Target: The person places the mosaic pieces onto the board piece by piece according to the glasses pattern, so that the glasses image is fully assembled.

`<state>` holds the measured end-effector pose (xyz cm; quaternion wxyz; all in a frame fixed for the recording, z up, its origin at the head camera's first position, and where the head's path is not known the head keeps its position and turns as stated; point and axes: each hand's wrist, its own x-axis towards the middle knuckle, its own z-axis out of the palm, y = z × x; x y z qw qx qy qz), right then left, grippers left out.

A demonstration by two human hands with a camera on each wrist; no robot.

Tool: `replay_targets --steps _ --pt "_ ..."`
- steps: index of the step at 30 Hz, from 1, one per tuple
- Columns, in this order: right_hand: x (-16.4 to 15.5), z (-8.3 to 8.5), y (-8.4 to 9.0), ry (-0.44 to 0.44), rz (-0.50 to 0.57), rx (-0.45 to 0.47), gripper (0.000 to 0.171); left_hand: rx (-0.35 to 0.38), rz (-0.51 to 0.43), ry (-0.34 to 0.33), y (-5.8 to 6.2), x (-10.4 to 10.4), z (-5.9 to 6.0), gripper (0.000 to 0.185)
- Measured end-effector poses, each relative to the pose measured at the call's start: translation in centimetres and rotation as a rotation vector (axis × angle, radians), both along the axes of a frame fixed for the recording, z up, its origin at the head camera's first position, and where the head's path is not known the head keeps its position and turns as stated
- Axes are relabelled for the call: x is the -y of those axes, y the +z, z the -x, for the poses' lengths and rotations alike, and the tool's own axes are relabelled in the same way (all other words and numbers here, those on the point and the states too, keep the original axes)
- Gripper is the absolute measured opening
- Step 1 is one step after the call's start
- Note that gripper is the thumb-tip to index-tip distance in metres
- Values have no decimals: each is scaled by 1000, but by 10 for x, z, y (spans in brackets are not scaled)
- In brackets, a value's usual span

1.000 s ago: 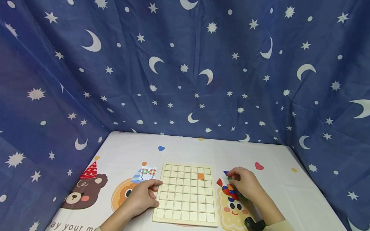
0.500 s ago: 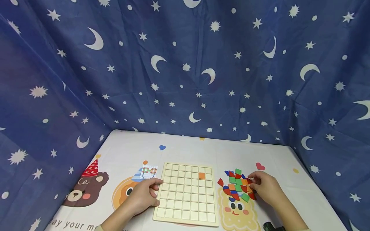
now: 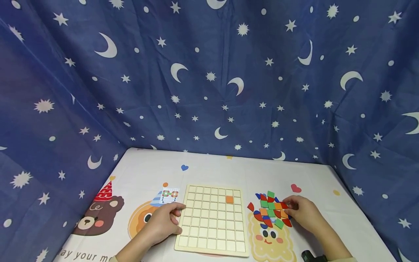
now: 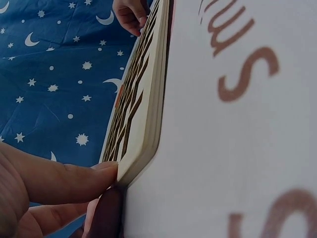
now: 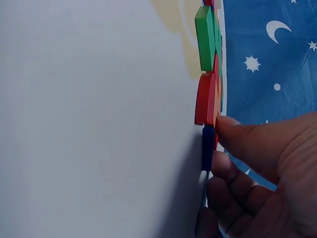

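left hand [image 3: 162, 224] steadies grid board [image 3: 212, 220]; right hand [image 3: 302, 213] touches coloured tiles [image 3: 270, 213]

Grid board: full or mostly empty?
Mostly empty. The grid board holds a single orange tile near its upper right; every other cell shows bare wood. The remaining coloured tiles lie on the table beside it.
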<state>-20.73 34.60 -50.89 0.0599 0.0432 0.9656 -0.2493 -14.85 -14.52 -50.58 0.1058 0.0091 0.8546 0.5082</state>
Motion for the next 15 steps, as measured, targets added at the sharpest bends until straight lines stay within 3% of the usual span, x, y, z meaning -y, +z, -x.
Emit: replay_targets --steps 15 --pt "7 3 -3 -6 29 -15 16 -6 4 -4 -2 0 0 76"
